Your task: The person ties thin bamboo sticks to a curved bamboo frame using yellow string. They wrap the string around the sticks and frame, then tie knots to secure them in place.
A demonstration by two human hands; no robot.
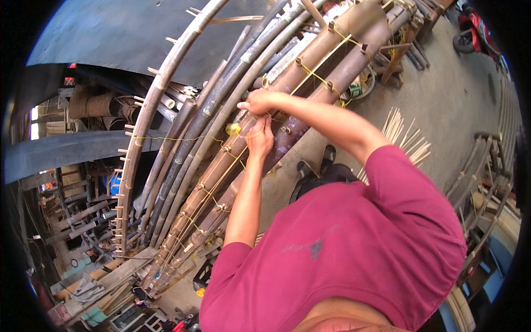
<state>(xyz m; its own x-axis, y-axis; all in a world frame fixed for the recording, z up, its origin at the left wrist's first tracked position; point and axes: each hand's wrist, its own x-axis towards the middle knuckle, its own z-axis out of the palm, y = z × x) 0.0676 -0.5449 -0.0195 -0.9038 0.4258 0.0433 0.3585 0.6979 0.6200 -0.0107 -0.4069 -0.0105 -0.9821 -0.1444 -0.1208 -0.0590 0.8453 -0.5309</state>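
"Brown, those thick poles [283, 79]: how many are lying by the hands?"

"Two, running side by side. The far pole [214, 166] is passing directly beneath both hands; the near pole [347, 73] is lying just to their right, with a gap between."

"And the two hands?"

"The right hand [259, 103] is curling nearly closed over the far pole. The left hand [259, 138] is bending half closed just below it, fingertips pointing up at it. I cannot tell what either is holding."

"How are the poles looking?"

"Round and dull, with short pegs jutting out, yellow cord [188, 139] crossing them, and purple flecks marking the near pole."

"What else?"

"One curved, pegged pole [149, 113] is arching left of the hands; one bundle of pale sticks [401, 138] is fanning out well to their right."
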